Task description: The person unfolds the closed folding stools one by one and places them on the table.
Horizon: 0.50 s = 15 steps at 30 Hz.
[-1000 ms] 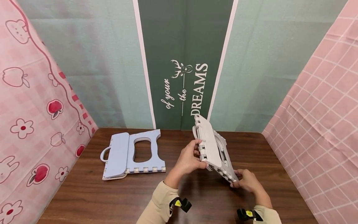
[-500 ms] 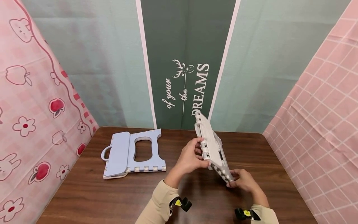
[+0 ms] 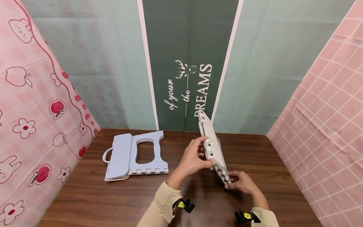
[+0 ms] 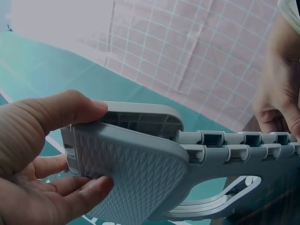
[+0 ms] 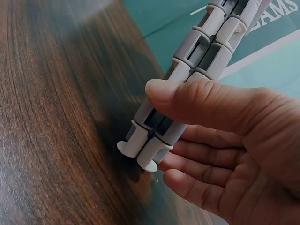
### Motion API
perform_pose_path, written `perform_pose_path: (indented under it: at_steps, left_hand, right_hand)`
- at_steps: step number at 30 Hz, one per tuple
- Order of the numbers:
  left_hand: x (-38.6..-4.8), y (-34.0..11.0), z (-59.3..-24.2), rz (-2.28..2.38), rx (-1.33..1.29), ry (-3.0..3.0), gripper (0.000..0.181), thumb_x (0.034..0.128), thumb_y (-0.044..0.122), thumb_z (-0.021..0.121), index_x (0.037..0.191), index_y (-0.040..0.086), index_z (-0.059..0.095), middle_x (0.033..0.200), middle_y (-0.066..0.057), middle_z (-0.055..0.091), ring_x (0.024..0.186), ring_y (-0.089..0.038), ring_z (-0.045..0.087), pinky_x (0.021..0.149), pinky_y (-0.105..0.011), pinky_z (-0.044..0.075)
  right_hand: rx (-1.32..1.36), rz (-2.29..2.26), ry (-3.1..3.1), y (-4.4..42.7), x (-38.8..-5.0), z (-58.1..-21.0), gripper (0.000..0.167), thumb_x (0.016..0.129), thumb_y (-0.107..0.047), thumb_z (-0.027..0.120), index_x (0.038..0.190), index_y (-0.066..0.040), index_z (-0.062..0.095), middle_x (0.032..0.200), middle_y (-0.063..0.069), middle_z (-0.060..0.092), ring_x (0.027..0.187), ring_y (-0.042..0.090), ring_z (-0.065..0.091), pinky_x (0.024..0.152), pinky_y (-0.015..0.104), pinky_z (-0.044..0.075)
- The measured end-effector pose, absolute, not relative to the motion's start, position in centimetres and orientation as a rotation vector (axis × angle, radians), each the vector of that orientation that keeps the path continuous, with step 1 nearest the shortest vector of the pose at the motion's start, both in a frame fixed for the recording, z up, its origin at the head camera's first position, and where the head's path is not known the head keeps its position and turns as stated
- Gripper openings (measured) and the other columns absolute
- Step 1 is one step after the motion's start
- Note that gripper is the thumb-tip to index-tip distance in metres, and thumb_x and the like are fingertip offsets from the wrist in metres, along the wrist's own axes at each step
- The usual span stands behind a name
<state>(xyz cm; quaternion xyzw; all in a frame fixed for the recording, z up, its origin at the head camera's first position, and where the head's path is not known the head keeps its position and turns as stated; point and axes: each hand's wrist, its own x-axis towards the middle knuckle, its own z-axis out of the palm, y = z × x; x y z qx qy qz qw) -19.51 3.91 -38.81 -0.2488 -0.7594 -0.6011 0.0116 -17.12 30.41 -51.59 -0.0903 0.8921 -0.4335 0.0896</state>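
White folding stool (image 3: 213,138), folded nearly flat, is held on a tilt over the counter, right of its middle, the far end raised; whether its low end touches the wood I cannot tell. Nearest the person, beige sleeves (image 3: 157,206) end at black wrist straps (image 3: 189,206) with yellow marks. The right hand (image 3: 242,183) pinches the low, near corner, thumb across the hinged edge and fingers behind it. Slightly farther, the left hand (image 3: 193,157) grips the seat end partly closed, thumb on the edge and fingers against the textured panel; two seat halves stand slightly apart there. The brown wooden counter (image 3: 85,201) spreads beneath. To the left, well apart, a pale blue folding stool (image 3: 122,154) lies flat, loop handle pointing left. Pink patterned cloths (image 3: 25,104) hang at both sides; beyond the far edge hangs a green backdrop (image 3: 164,37) with white lettering.
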Motion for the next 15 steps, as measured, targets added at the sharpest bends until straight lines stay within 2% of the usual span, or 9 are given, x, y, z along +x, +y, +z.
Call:
perform_pose_path:
  at_steps: [8,15]
  left_hand:
    - [-19.8,4.3,-38.5,-1.834,-0.838,-2.361,0.083,0.0597,0.002,0.082,0.133,0.005,0.044,0.102,-0.005,0.044,0.090,-0.023,0.051,0.077,-0.028,0.049]
    - [-19.9,4.7,-38.3,-1.856,-0.841,-2.374,0.083,0.0598,0.001,0.081,0.134,0.006,0.044,0.102,-0.004,0.043,0.088,-0.018,0.050,0.078,-0.031,0.049]
  right_hand:
    - [-0.308,-1.305,2.591,30.2,-17.4,-51.2,0.058,0.066,-0.010,0.082,0.110,0.016,0.057,0.087,0.011,0.065,0.080,0.025,0.062,0.064,0.027,0.049]
    - [-0.330,-1.246,2.603,30.0,-17.7,-50.6,0.054,0.063,-0.008,0.083,0.106,0.015,0.059,0.083,0.009,0.064,0.076,0.023,0.060,0.062,0.027,0.048]
